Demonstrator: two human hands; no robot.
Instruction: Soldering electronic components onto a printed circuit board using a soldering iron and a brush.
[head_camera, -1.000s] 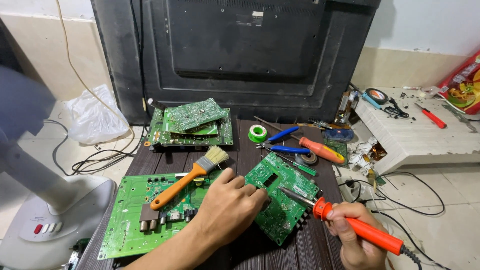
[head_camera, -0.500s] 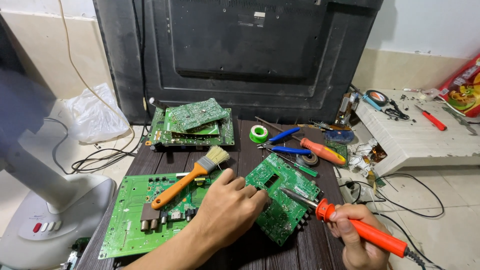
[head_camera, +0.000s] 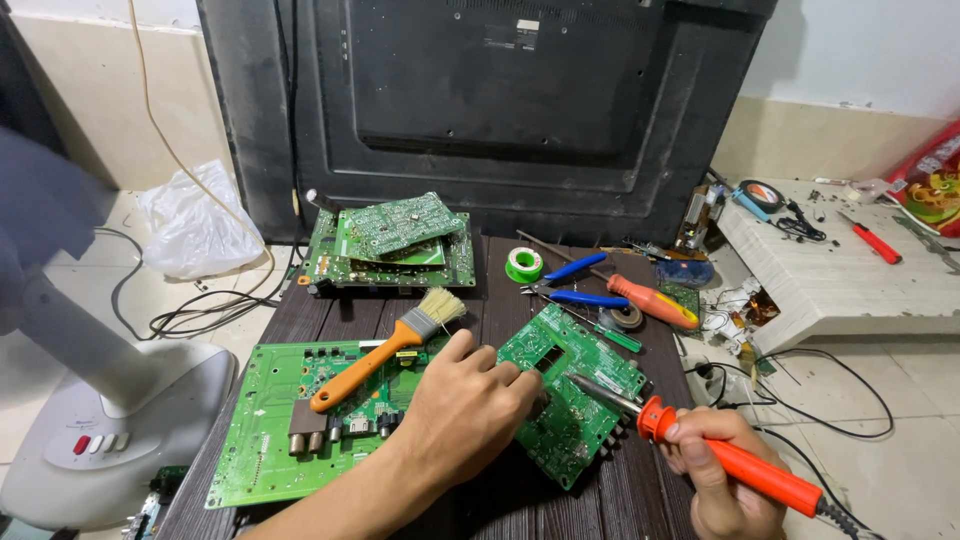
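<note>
My left hand (head_camera: 462, 412) rests with curled fingers on the edge of a small green circuit board (head_camera: 572, 396) lying on the dark wooden table (head_camera: 520, 500), pressing it down. My right hand (head_camera: 722, 470) grips the orange handle of a soldering iron (head_camera: 730, 458); its metal tip points left and touches the middle of that board. To the left lies a larger green circuit board (head_camera: 268, 440) with an orange-handled brush (head_camera: 385, 347) across it.
A stack of green boards (head_camera: 392, 242) sits at the table's back, before a big black television back panel (head_camera: 490, 100). Solder roll (head_camera: 524, 264), blue-handled pliers (head_camera: 575, 283) and an orange screwdriver (head_camera: 652, 301) lie at the right. White fan base (head_camera: 100, 440) stands left, low white bench (head_camera: 850, 275) right.
The soldering iron tip has crept slightly along the small board; both hands otherwise stay in place.
</note>
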